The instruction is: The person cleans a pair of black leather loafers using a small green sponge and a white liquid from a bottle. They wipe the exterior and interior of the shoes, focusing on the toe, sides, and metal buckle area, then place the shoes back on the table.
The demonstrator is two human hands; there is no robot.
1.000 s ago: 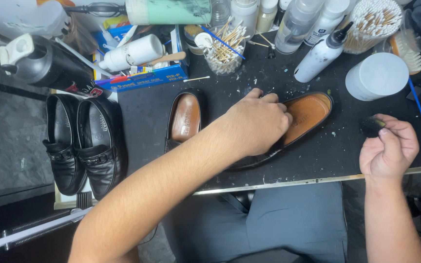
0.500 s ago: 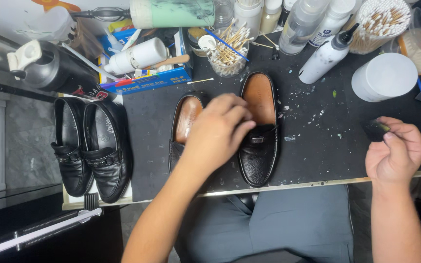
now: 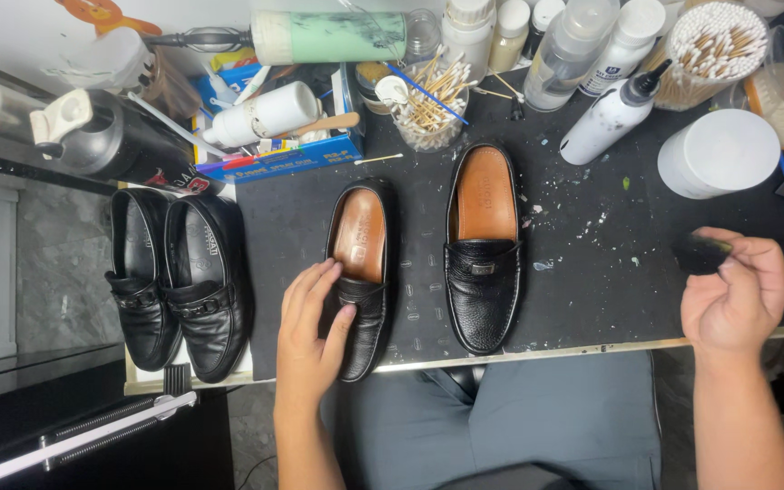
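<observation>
While the left hand [image 3: 312, 331] lies flat with fingers spread, its grip slack against the outer side of the left loafer [image 3: 361, 275], the right hand [image 3: 735, 295] has its grip pinched shut on a small black sponge [image 3: 699, 255] over the table [image 3: 583, 272] edge. Half a second ago the left hand covered both shoes; now the right loafer [image 3: 483, 245] stands free, upright beside its mate.

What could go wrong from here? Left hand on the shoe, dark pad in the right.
1. The left hand rests on the left loafer, whose toe sits at the mat's front edge; a nudge might tip it off.
2. The dark pad in the right hand may smear polish on skin.
</observation>
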